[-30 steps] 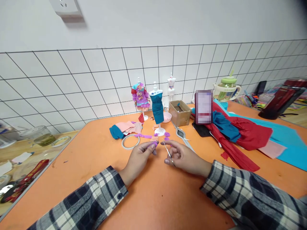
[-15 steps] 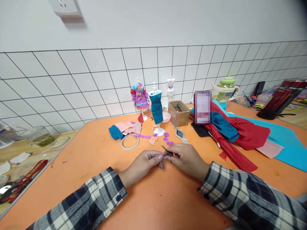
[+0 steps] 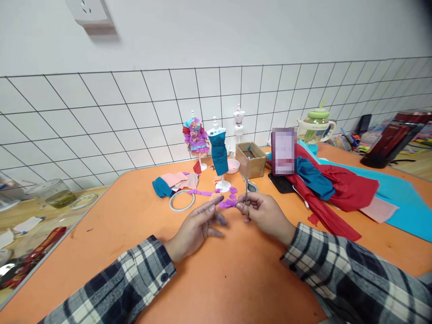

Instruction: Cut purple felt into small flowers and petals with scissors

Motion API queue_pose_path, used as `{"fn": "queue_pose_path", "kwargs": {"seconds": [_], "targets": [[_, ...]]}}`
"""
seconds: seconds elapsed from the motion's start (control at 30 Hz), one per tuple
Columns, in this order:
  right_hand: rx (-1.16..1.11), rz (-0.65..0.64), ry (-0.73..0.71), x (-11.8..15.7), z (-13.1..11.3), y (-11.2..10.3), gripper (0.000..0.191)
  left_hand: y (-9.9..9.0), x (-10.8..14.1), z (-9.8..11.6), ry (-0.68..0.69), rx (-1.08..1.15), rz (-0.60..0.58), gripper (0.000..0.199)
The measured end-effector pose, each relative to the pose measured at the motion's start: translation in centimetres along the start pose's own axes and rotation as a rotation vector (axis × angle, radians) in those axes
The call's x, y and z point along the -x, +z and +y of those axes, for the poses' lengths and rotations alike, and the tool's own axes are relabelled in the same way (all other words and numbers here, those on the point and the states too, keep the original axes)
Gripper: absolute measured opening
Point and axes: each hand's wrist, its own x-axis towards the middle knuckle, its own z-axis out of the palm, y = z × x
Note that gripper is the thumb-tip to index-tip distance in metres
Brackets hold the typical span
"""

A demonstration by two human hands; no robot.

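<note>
My right hand [image 3: 268, 216] pinches a crumpled purple paper piece [image 3: 228, 204] between thumb and finger. The same hand holds a slim pointed metal tool [image 3: 246, 191] upright; whether it is scissors or tweezers I cannot tell. Left of it, my left hand [image 3: 199, 225] is empty, its fingers spread just above the orange table [image 3: 216, 279]. Small purple paper pieces [image 3: 233, 190] lie just beyond my hands. Behind them stands a small dress form [image 3: 219, 155] wrapped in teal paper.
Beyond are a doll-size form in a purple dress [image 3: 196, 137], a bare white form [image 3: 238, 119], a cardboard box [image 3: 251, 162] and a pink bowl [image 3: 232, 165]. A tape roll [image 3: 182, 208] lies left. Right are a phone [image 3: 283, 153], red paper [image 3: 354, 186] and a dark red flask [image 3: 391, 141].
My left hand has let go of the purple piece, moved slightly left and spread its fingers. My right hand keeps the piece, and the metal tool has swung from slanted to upright.
</note>
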Motion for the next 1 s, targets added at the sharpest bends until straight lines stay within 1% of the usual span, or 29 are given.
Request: {"fn": "queue_pose_path", "kwargs": {"seconds": [0.07,0.1,0.13,0.2,0.27,0.33,0.43,0.5,0.53,0.6,0.67,0.7,0.73,0.8,0.87,0.9,0.97,1.0], "targets": [[-0.282,-0.002,0.134,-0.1,0.3,0.5,0.037,0.4,-0.1,0.0,0.097,-0.134,0.024,0.050],[-0.370,-0.019,0.171,-0.1,0.5,0.9,0.041,0.7,-0.1,-0.1,0.144,-0.209,0.022,0.048],[-0.424,-0.039,0.193,0.0,0.6,1.3,0.042,1.0,-0.2,-0.1,0.184,-0.263,0.021,0.044],[-0.477,-0.080,0.204,0.3,0.7,2.4,0.042,1.5,-0.3,-0.4,0.223,-0.285,0.042,0.037],[-0.496,-0.076,0.196,0.6,0.6,3.4,0.041,1.9,-0.4,-0.8,0.223,-0.222,0.083,0.031],[-0.503,-0.038,0.198,0.9,0.4,4.2,0.041,2.2,-0.5,-1.3,0.210,-0.135,0.106,0.028],[-0.516,-0.008,0.222,1.1,0.2,4.9,0.042,2.5,-0.4,-1.7,0.205,0.007,0.085,0.029],[-0.513,-0.027,0.241,1.0,0.3,4.8,0.042,2.5,-0.3,-1.8,0.197,0.060,0.058,0.032],[-0.493,-0.036,0.247,0.9,0.4,4.6,0.042,2.4,-0.3,-1.7,0.199,0.057,0.066,0.032],[-0.414,-0.012,0.220,0.6,0.7,3.8,0.040,1.8,-0.3,-1.3,0.222,-0.015,0.136,0.031],[-0.296,0.046,0.131,0.3,0.7,2.8,0.039,0.9,-0.4,-0.8,0.225,-0.154,0.188,0.029],[-0.232,0.055,0.073,0.2,0.6,2.2,0.039,0.5,-0.4,-0.5,0.197,-0.234,0.164,0.029],[-0.174,0.033,0.021,0.2,0.4,1.8,0.040,0.3,-0.3,-0.3,0.156,-0.308,0.112,0.030],[-0.098,-0.087,-0.032,0.3,0.1,1.4,0.044,0.1,-0.2,0.0,0.075,-0.426,-0.011,0.032],[-0.123,-0.228,0.006,0.5,-0.1,1.6,0.047,0.4,0.1,0.0,0.029,-0.506,-0.138,0.034],[-0.160,-0.277,0.038,0.7,-0.1,1.7,0.048,0.6,0.2,0.0,0.014,-0.535,-0.199,0.036],[-0.220,-0.320,0.074,0.8,0.1,2.1,0.046,1.0,0.4,-0.2,-0.017,-0.555,-0.298,0.038],[-0.238,-0.320,0.074,0.9,0.3,2.1,0.044,1.1,0.4,-0.2,-0.031,-0.552,-0.319,0.037]]}}
